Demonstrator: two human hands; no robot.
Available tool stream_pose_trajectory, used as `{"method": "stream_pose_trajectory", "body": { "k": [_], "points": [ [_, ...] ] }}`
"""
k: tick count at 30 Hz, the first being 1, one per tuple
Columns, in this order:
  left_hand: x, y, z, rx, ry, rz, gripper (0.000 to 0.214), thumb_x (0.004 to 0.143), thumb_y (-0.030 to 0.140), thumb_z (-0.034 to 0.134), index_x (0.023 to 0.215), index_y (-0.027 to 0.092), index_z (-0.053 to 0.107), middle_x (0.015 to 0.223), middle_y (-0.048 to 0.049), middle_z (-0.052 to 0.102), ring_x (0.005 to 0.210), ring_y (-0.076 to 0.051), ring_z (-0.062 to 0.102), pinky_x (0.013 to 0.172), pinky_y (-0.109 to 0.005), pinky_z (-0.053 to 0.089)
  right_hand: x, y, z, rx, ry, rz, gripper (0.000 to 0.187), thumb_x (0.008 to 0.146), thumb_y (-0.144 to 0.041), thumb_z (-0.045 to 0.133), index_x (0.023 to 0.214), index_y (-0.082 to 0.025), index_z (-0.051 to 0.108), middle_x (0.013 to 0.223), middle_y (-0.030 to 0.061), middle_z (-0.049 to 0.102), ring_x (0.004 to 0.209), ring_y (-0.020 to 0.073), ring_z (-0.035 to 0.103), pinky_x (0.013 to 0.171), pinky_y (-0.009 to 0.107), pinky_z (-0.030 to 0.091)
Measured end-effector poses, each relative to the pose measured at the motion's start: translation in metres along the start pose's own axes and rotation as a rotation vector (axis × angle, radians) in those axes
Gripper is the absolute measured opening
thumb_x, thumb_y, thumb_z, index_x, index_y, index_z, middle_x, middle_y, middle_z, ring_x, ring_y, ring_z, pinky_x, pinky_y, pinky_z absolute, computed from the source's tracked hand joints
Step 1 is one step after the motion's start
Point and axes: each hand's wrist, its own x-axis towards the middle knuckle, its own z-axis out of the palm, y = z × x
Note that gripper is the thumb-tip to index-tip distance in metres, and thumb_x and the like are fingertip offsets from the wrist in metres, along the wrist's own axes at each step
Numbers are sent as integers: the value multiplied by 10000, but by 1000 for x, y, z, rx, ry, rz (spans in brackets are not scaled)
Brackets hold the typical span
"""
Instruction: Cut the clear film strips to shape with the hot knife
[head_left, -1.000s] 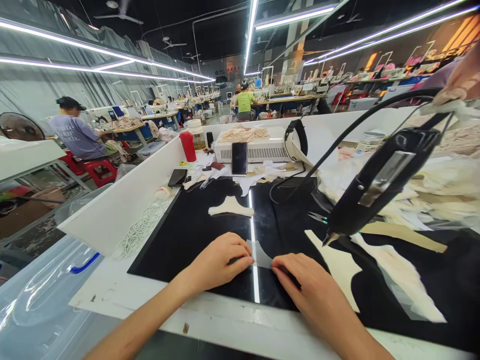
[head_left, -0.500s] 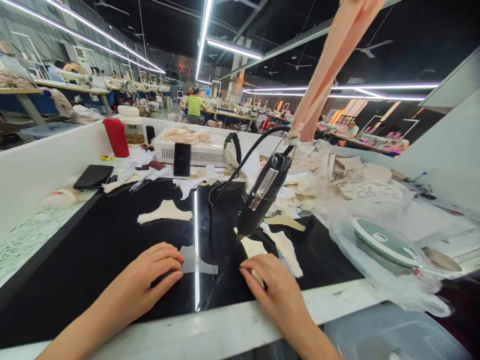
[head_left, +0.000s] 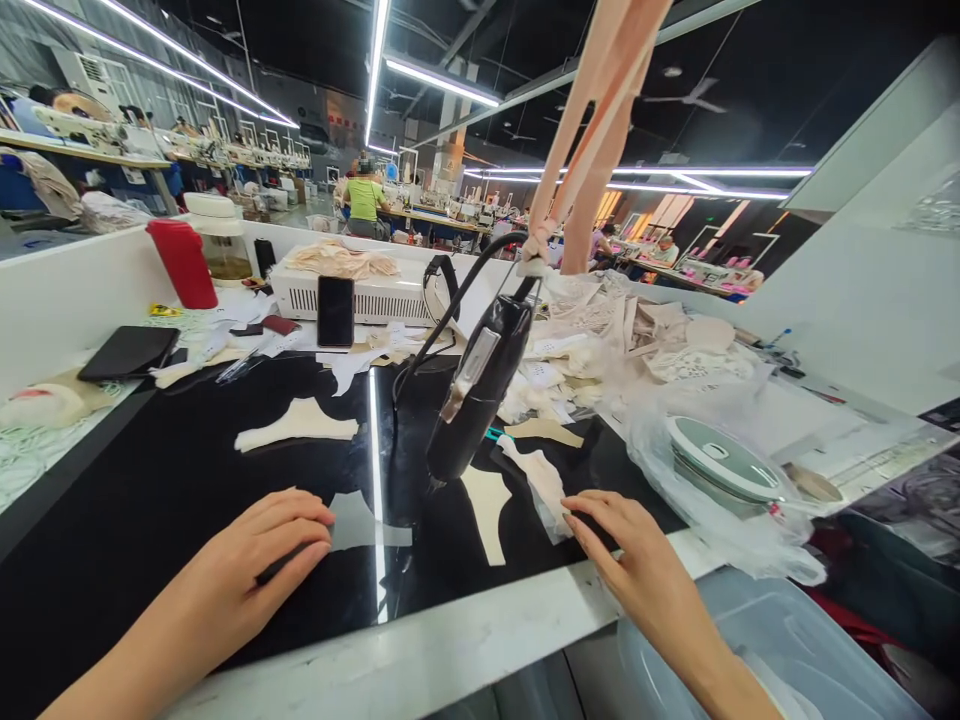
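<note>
My left hand [head_left: 247, 560] lies flat on the black glossy table top [head_left: 150, 500], fingers stretched out and pressing the left edge of a small translucent cut piece [head_left: 360, 520]. My right hand [head_left: 630, 560] reaches out with fingers spread, its tips touching a cream fabric strip [head_left: 540, 480] near the table's right front edge. Between the hands a black hand tool [head_left: 476, 395] hangs on its cable, tip just above the table. A beige cut piece [head_left: 487, 510] lies beside it, and another cream piece [head_left: 296, 425] lies further back.
A heap of cream fabric pieces [head_left: 622, 330] lies at the right, with a green-lidded device in plastic film [head_left: 720, 460] in front of it. At the back stand a white box [head_left: 352, 290], a phone [head_left: 335, 310] and a red bottle [head_left: 182, 262]. A clear bin [head_left: 750, 650] sits below right. People work at distant tables.
The view has swung right. My right hand has left the translucent piece and moved right to the cream strip. My left hand has stayed on the translucent piece.
</note>
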Motion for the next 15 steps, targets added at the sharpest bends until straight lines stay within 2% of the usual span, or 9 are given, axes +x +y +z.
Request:
{"method": "stream_pose_trajectory", "body": {
  "k": [7,12,15],
  "points": [
    [-1,-1,-1,20,34,-1,204,978,443,625,999,302,771,1125,6,765,1073,-196,725,1039,-282,560,0,-3,9,-62,-2,61,290,965,-487,595,1088,-247,702,1045,74,724,946,272,668,849,423,526],
    [-1,-1,-1,19,52,-2,212,973,459,627,1006,308,772,1125,15,765,1053,-188,734,1019,-262,571,4,-4,15,-52,-8,87,242,1002,-383,515,951,-244,707,966,68,716,884,261,652,822,416,506],
    [0,1,-3,20,63,8,209,972,459,628,998,309,772,1114,20,766,1038,-177,739,1008,-242,572,4,-4,12,-39,3,95,241,1018,-367,496,969,-242,695,979,70,720,910,261,643,841,417,501]
  ]
}}
